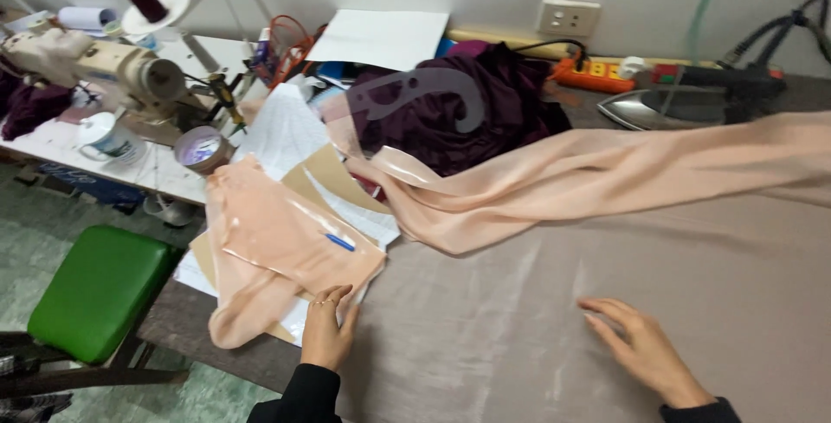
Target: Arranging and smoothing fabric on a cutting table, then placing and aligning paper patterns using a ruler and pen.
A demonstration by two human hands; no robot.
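Both hands flat on grey cloth (537, 319) covering the table, grasping nothing. Left hand (327, 332) has fingertips touching the edge of folded peach fabric (277, 241) lying on paper sheets (286, 133); blue pen (340, 242) on top. Right hand (640, 345) spread, fingers loose. Long peach fabric strip (606, 172) crosses the table ahead. Behind: purple fabric heap (467, 111), iron (666, 107), power strip (589, 74). Left: sewing machine (95, 64), mug (108, 137), green stool (99, 289).

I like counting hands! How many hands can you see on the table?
2. The left hand lies at the near table edge, touching the peach cloth. The right hand lies flat on the grey table cover, further right.
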